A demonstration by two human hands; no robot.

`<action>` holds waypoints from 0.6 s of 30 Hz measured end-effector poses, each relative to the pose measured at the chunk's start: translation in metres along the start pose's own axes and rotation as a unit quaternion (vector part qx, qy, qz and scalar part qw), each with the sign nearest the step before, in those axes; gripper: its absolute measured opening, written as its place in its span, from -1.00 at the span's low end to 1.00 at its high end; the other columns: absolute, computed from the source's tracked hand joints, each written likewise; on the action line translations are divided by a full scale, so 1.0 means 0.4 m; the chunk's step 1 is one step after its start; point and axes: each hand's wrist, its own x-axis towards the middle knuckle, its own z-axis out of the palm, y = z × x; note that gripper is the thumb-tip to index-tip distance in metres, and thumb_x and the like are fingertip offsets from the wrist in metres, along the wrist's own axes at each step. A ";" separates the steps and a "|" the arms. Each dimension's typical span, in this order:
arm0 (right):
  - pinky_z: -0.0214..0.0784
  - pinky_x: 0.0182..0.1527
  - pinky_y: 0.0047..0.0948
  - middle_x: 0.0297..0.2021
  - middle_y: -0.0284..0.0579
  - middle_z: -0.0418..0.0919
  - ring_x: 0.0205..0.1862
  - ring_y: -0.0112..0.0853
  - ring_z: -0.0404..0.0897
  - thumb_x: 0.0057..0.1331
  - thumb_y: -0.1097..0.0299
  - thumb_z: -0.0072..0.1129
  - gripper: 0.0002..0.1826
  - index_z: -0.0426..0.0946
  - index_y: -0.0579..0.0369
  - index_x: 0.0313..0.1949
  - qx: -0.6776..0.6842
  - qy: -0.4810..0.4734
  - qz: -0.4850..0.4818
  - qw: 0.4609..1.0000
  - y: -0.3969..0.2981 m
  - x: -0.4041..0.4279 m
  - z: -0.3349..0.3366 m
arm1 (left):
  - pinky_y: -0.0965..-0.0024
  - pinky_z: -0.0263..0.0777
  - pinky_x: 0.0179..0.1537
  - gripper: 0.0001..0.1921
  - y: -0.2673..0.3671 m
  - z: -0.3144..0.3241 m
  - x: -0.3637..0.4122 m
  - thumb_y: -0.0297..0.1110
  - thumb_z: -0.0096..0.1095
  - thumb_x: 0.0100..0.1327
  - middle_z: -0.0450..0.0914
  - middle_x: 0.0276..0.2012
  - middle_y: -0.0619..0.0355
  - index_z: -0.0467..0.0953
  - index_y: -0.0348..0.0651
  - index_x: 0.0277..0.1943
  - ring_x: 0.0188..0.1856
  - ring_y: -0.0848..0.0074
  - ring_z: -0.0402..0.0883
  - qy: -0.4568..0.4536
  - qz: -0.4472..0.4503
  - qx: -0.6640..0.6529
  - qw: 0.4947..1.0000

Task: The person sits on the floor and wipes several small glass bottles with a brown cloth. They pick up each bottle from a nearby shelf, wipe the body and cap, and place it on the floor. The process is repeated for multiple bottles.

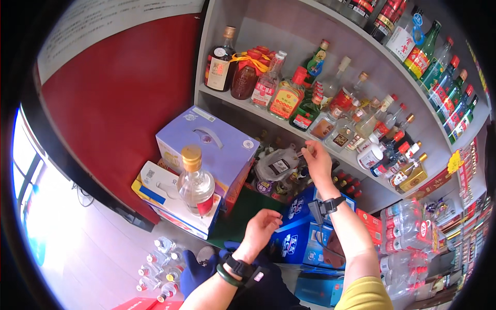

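Note:
My right hand (317,161) is raised at the front of the shelf unit, its fingertips pinched at the neck end of a large clear glass bottle (277,162) with a dark label, which lies tilted among other bottles on the lower shelf. My left hand (262,228) is lower, beside a blue carton (296,207); its fingers are curled, and whether they hold something small cannot be told. A clear round bottle with a gold cap (196,186) stands on a white box (166,184) to the left, next to a lilac carton (209,139) with a handle.
Liquor bottles crowd the middle shelf (240,101) and the upper shelf (345,20). Several bottles (161,267) stand on the floor at lower left. Shrink-wrapped plastic bottles (407,228) are stacked at right. A red panel (116,97) is at left, and a red box (369,224) is behind my right forearm.

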 end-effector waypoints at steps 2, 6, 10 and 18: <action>0.48 -0.17 -0.28 -0.33 -0.07 0.61 -0.30 -0.21 0.61 0.33 0.25 0.33 -0.70 0.59 0.02 0.01 -0.019 -0.017 -0.013 1.000 -0.025 -0.014 -0.058 | 0.44 0.54 -0.02 -0.78 -0.005 -0.016 0.011 -0.55 0.23 0.39 0.71 -0.17 0.08 0.52 -0.31 0.06 -0.10 0.49 0.68 0.027 0.019 0.041 0.999; 0.41 -0.28 -0.47 -0.44 -0.28 0.56 -0.40 -0.52 0.50 0.33 0.30 0.36 -0.70 0.61 0.08 0.01 0.006 -0.043 -0.018 0.999 -0.059 -0.065 -0.163 | 0.39 0.58 -0.06 -0.75 -0.003 -0.047 0.026 -0.51 0.35 0.30 0.73 -0.19 0.06 0.57 -0.29 0.01 -0.15 0.43 0.74 0.167 0.079 0.099 0.978; 0.37 -0.27 -0.59 -0.39 -0.44 0.51 -0.36 -0.65 0.45 0.35 0.40 0.35 -0.71 0.59 0.15 0.03 0.134 -0.096 0.047 0.985 -0.089 -0.138 -0.275 | 0.16 0.44 0.25 -0.38 0.023 -0.070 0.012 -0.32 0.53 0.14 0.57 0.18 -0.15 0.48 -0.23 0.27 0.23 0.14 0.56 0.119 0.087 0.237 0.960; 0.38 -0.07 -0.64 -0.16 -0.41 0.53 -0.17 -0.69 0.48 0.42 0.47 0.24 -0.69 0.51 0.19 0.12 0.229 -0.178 -0.004 0.957 -0.222 -0.257 -0.520 | 0.10 0.18 0.47 0.31 0.071 0.015 -0.105 -0.23 0.75 -0.19 0.29 0.42 -0.21 -0.06 -0.19 0.58 0.47 -0.02 0.26 -0.089 0.236 0.376 0.892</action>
